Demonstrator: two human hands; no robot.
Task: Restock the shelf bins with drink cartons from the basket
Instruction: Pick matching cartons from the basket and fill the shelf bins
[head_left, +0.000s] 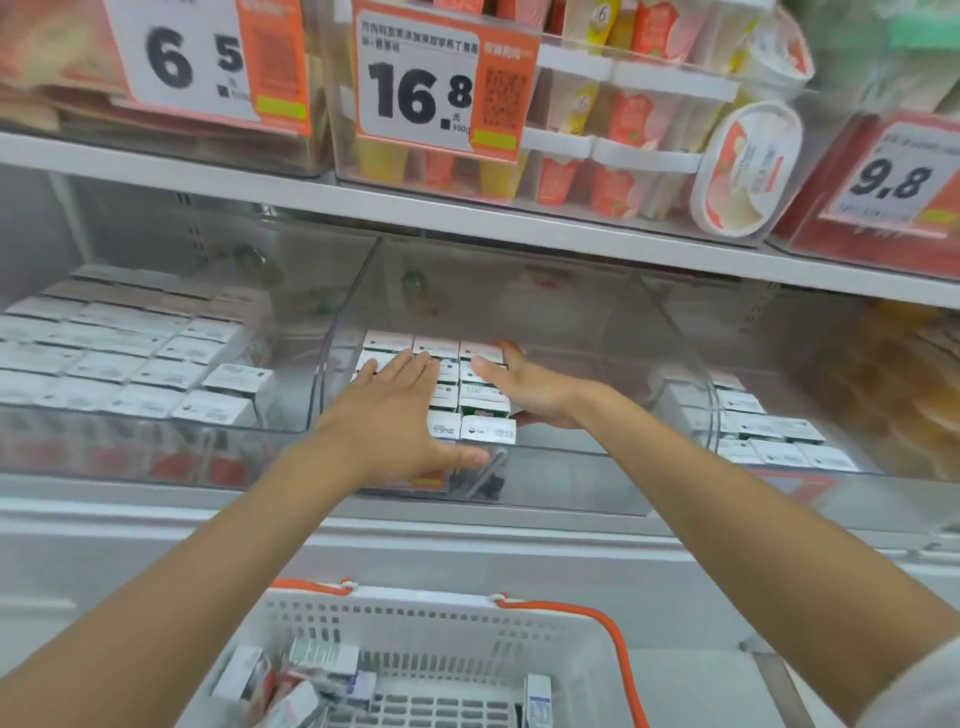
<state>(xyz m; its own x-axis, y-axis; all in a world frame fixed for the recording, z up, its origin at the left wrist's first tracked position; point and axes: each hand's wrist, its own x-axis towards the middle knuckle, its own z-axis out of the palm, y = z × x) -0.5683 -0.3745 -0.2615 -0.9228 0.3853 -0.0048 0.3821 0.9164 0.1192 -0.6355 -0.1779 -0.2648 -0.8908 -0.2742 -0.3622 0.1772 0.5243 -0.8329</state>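
Both my hands reach into the middle clear bin (597, 457) on the lower shelf. Rows of white-topped drink cartons (470, 395) stand upright inside it. My left hand (395, 410) lies flat on top of the left rows, fingers straight and thumb spread toward the front. My right hand (530, 389) presses flat against the right side of the carton block, fingers pointing to the back. Below, the white basket (545, 629) with orange handles holds several loose cartons (322, 662) lying at its left and one at its right.
The left bin (156, 447) is filled with cartons; the right bin (769, 441) holds fewer. The shelf board (467, 218) above carries clear boxes of cups and tubs with price tags (431, 83). A white ledge (467, 535) runs between the bins and the basket.
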